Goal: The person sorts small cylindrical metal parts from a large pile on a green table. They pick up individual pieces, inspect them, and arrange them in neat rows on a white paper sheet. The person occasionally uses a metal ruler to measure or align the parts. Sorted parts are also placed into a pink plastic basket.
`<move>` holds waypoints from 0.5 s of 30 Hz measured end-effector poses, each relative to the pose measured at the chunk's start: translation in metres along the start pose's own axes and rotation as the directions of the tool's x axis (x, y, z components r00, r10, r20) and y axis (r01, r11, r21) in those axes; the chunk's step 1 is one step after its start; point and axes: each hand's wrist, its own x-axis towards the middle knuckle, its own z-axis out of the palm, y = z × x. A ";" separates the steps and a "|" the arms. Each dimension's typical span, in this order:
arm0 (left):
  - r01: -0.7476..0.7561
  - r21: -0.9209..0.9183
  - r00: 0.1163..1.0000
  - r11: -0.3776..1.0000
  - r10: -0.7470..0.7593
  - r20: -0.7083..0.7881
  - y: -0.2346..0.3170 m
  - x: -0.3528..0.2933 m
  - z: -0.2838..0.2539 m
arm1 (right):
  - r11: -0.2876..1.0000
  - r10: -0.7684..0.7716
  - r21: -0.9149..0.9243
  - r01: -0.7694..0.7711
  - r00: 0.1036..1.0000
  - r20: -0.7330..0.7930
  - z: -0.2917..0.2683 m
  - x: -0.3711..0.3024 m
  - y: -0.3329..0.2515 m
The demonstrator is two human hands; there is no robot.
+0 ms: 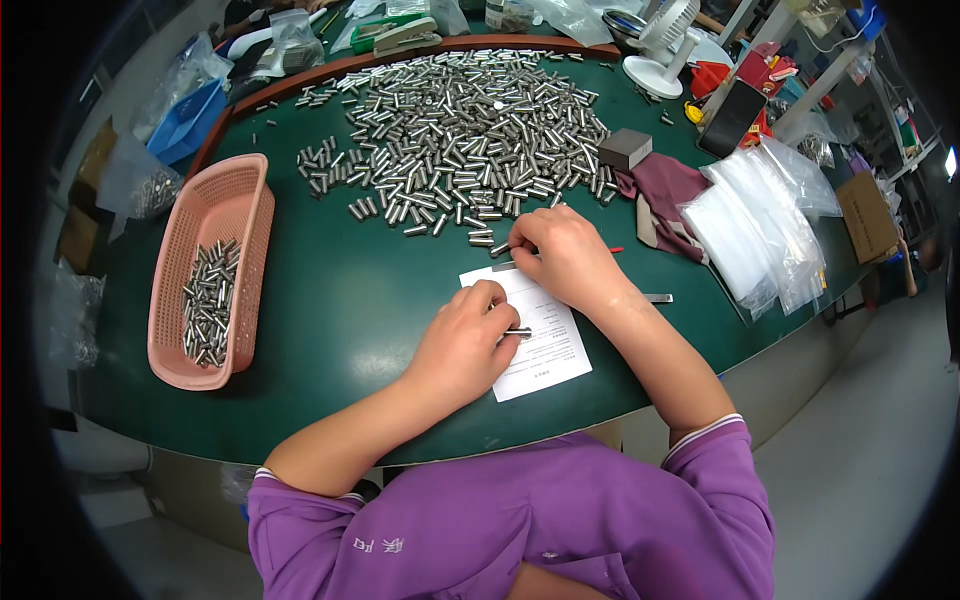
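My left hand [455, 345] is closed over a white printed sheet [545, 365], and the end of a shiny metal pin [519, 332] sticks out between its fingers. The curled fingers hide whatever else it holds. Just above the sheet, my right hand [570, 255] pinches another metal pin [500, 250] with thumb and fingertips, close to the table. Beyond both hands spreads a wide pile of loose metal pins [470, 130]. At the left, a pink perforated basket [262, 215] holds more of these pins.
The green table [350, 300] has a raised brown rim at the back. To the right lie a grey block [626, 148], a maroon cloth [665, 190], plastic bags [745, 235] and a phone [732, 118]. A white fan [660, 50] stands behind. A flat metal strip [658, 298] lies by my right forearm.
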 end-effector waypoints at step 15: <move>0.014 -0.027 0.999 1.000 -0.016 -0.050 -0.008 -0.002 -0.002 | 0.976 -0.170 -0.114 0.188 0.974 0.149 0.002 0.016 0.001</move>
